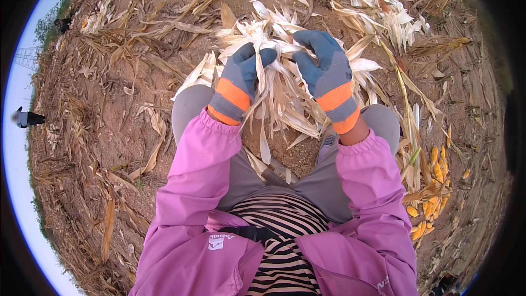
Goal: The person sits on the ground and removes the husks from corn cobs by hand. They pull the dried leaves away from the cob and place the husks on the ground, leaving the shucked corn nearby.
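Pale dry corn husks [283, 98] hang in a loose bunch in front of me, between my knees. My left hand [246, 70], in a blue and grey work glove with an orange cuff, pinches a strip of husk between thumb and fingers. Close to the bunch on its right, my right hand [322, 61] wears a matching glove. Its thumb and fingers are curled with a gap between them, and I see nothing held there. More husks lie on the soil beyond both hands. Whether an ear of corn is inside the bunch cannot be told.
Husked yellow corn ears [435, 205] lie in a pile at the right. Another heap of pale husks [394, 16] is at the upper right. Dry stalks and leaves [156, 119] litter the brown soil. A person [31, 118] stands far off at the left edge.
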A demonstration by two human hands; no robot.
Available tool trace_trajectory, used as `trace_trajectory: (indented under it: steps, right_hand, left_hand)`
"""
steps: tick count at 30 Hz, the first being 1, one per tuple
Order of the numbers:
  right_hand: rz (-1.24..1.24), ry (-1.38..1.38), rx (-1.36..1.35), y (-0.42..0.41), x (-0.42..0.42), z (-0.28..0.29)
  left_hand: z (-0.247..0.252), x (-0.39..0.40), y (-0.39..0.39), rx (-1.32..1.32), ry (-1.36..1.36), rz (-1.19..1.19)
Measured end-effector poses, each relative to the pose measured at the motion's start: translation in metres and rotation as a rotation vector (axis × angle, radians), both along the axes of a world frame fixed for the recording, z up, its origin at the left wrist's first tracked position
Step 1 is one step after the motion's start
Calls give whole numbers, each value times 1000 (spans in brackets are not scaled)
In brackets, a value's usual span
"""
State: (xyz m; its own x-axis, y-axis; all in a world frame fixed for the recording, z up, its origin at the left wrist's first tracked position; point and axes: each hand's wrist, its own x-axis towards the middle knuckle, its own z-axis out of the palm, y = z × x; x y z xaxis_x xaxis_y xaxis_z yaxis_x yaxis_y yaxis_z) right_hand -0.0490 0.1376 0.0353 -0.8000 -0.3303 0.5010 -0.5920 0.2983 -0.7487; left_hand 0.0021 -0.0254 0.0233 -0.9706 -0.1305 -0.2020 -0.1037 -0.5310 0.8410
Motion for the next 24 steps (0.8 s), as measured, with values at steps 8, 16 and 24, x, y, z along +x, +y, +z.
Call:
trace_trajectory:
  steps: [8,16,24]
  right_hand:
    - [121,16,7,-4,7,7]
    - [127,-329,-49,-8,6,-16]
    - [224,-619,-229,-5,0,-16]
  left_hand:
    - [-17,-2,-12,-170,107,52]
    - [4,2,-4,96,-63,-15]
    - [7,3,-2,-32,-68,-56]
